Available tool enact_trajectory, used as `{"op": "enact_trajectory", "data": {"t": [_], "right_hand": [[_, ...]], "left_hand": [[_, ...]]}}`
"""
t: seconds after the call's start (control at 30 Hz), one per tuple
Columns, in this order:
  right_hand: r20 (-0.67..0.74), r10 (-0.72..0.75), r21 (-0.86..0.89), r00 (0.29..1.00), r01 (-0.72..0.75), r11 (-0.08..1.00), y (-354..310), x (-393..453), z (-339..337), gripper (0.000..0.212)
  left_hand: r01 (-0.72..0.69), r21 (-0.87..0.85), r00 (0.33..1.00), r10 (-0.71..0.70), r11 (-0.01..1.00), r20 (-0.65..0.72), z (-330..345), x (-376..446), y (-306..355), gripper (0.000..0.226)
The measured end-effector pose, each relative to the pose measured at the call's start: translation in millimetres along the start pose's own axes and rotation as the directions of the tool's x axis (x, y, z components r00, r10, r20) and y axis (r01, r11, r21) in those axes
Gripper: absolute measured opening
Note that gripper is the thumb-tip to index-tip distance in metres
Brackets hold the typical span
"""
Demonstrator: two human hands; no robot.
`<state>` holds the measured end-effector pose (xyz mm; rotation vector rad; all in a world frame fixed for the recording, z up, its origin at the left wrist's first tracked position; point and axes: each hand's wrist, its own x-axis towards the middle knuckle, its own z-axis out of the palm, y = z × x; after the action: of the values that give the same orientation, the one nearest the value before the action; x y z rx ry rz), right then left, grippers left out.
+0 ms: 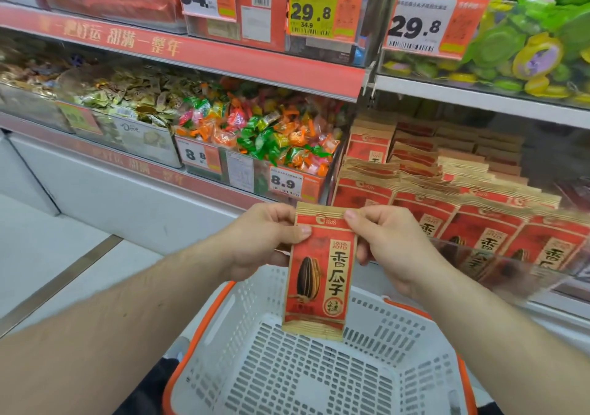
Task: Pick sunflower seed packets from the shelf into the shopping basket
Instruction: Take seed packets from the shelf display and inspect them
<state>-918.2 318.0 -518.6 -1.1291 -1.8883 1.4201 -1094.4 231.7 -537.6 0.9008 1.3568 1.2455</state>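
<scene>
The left hand (pixel 268 239) and right hand (pixel 388 242) each pinch the top edge of 1 sunflower seed packet (pixel 316 274), held upright. Its bottom edge hangs over the shopping basket (pixel 242 312), inside the far rim; stocked packets (pixel 447 197) fill the shelf to the right.

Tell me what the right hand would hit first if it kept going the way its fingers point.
The right hand points leftward, so probably the left hand, just across the seed packet both pinch. Depth is unclear.
</scene>
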Motion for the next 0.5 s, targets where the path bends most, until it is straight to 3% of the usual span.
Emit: {"op": "enact_trajectory", "data": {"t": [0.1, 0.2, 0.27, 0.37, 0.5], "right_hand": [[-0.017, -0.079, -0.032, 0.997, 0.078, 0.996, 5.3, -5.9, -1.7, 0.031], [-0.005, -0.160, -0.097, 0.987, 0.158, 0.983, 4.4, -11.0, -6.6, 0.025], [0.013, -0.142, -0.059, 0.990, 0.143, 0.988, 3.8, -14.9, -9.0, 0.017], [0.058, -0.073, 0.125, 0.996, 0.065, 0.990, 5.0, -18.6, -9.7, 0.017], [0.085, -0.080, 0.106, 0.993, 0.071, 0.992, 11.7, -16.9, -13.7, 0.017]], "left_hand": [[-0.031, 0.080, 0.999, 0.028, 0.996, 0.034, 0.1, 2.9, -2.5, 0.016], [-0.118, 0.308, 0.993, 0.108, 0.944, 0.050, -3.6, 3.7, -1.1, 0.016], [-0.139, 0.403, 0.990, 0.129, 0.905, 0.051, -5.1, 4.1, 0.0, 0.019], [-0.207, 0.408, 0.978, 0.197, 0.889, 0.067, -5.9, 4.7, 0.7, 0.032], [-0.310, 0.483, 0.951, 0.275, 0.819, 0.144, -6.8, 3.3, 1.3, 0.034]]}}
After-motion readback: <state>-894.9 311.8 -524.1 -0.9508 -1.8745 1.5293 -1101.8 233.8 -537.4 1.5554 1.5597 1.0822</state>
